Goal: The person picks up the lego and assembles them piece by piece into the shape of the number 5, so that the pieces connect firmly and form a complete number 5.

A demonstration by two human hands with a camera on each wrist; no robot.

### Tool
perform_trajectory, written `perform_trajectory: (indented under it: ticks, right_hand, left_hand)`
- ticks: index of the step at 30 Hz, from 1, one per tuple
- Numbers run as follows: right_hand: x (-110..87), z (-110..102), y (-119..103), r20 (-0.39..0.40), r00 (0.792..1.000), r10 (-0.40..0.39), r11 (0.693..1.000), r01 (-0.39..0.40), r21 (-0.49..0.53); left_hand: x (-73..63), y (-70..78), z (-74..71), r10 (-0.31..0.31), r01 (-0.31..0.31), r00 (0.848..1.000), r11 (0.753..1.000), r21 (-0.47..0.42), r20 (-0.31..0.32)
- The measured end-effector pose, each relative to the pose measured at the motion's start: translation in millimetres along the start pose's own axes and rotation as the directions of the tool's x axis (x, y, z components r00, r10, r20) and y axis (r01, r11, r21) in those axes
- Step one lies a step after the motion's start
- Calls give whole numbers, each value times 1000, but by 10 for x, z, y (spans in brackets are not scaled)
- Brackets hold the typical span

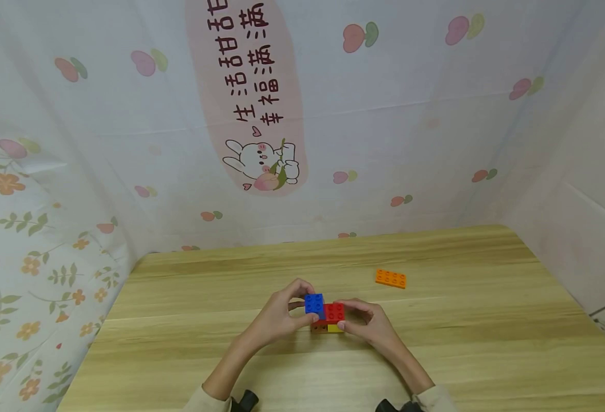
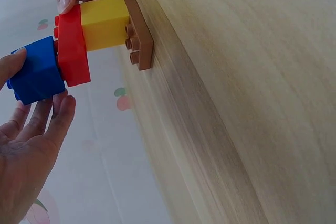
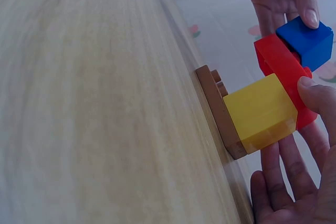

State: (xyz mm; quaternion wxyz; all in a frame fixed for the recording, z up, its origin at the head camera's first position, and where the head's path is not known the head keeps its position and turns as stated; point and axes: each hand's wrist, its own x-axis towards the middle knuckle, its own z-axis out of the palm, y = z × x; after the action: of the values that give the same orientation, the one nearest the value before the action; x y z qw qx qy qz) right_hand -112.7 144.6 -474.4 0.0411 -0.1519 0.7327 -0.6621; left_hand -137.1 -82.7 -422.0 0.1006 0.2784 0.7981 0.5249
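Observation:
My left hand (image 1: 277, 319) pinches a blue toy building brick (image 1: 313, 303) between thumb and fingers. That brick sits over the left end of a longer red brick (image 1: 335, 312), slightly tilted, with a bit of red stud showing between the two in the left wrist view. At the red brick's right end my right hand (image 1: 374, 327) grips it, thumb on the near side and fingers behind. Under the red brick is a yellow brick (image 3: 260, 109), standing on one end of a flat brown plate (image 2: 140, 35). Several brown studs stay bare beneath the red brick's overhanging left part.
A flat orange studded plate (image 1: 391, 278) lies on the wooden table (image 1: 178, 320), behind and to the right of the hands. Patterned white cloth (image 1: 384, 143) hangs behind the table and along both sides.

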Motion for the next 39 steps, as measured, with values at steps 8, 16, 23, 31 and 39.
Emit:
perform_trajectory:
  ticks: [8,16,23,31,39]
  right_hand:
    - [-2,-1,-4,3,1000,2,1000,-2,-6]
    - [-2,0,-6,6,1000,3,1000,-3,-4]
    - [-1,2,-11,5,1000,18,1000,-18,-10]
    - [-4,3,-7,-3,1000,18,1000,-18,-12]
    - [-2,6,-10,-7,1000,18,1000,-18,-20]
  left_hand:
    - [1,-1,8,-2,2,1000,999,35,-1]
    - [15,-13,8,-5,5,1000,999,40,12]
    - [8,26,12,-22,22,1000,1000,21,5]
    - [-5,185,1,-20,20,1000,999,32,5]
    - [4,168,-20,-33,33,999,999,3,20]
